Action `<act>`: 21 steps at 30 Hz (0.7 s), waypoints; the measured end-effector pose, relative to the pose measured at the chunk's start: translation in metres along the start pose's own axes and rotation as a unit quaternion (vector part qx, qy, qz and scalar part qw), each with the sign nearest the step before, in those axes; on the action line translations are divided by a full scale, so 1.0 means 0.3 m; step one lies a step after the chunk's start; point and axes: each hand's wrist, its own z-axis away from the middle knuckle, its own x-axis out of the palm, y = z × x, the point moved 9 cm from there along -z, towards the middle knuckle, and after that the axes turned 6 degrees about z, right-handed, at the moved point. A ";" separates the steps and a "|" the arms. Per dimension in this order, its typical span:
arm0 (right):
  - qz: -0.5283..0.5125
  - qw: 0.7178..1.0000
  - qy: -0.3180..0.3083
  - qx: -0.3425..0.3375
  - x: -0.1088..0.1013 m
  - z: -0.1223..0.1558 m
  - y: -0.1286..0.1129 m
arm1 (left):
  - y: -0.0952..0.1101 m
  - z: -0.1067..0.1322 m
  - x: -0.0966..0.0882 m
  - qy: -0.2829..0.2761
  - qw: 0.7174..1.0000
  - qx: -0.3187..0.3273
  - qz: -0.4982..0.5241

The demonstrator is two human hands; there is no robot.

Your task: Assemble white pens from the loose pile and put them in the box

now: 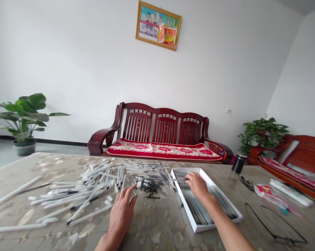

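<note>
My left hand (123, 209) rests low over the table, fingers and thumb apart, beside a small heap of black-tipped pen parts (149, 186). White pen barrels (66, 195) lie in a loose pile to its left and beyond it. My right hand (198, 184) reaches into a shallow white box (194, 223). Its fingers are curled together at the far left part of the box; whatever is between them is hidden. Thin grey, see-through sticks like pen refills (200, 209) lie in rows in the box, partly covered by my right forearm.
On the table's right side are eyeglasses (283, 238), a plastic packet (271, 195), a long white case (292, 192) and a black cup (239, 163). A red wooden bench (164, 127) stands behind the table (157, 233). Potted plants flank it.
</note>
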 end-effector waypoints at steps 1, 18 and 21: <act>0.017 1.000 -0.001 0.023 -0.001 0.000 0.064 | -0.004 0.000 0.005 -0.003 1.000 -0.004 0.004; 0.067 0.995 -0.041 0.062 0.142 -0.033 0.260 | 0.024 0.003 0.017 -0.044 0.999 0.011 0.019; 0.023 0.999 0.005 0.047 0.117 -0.063 0.193 | 0.050 0.009 0.033 -0.087 0.996 -0.005 -0.005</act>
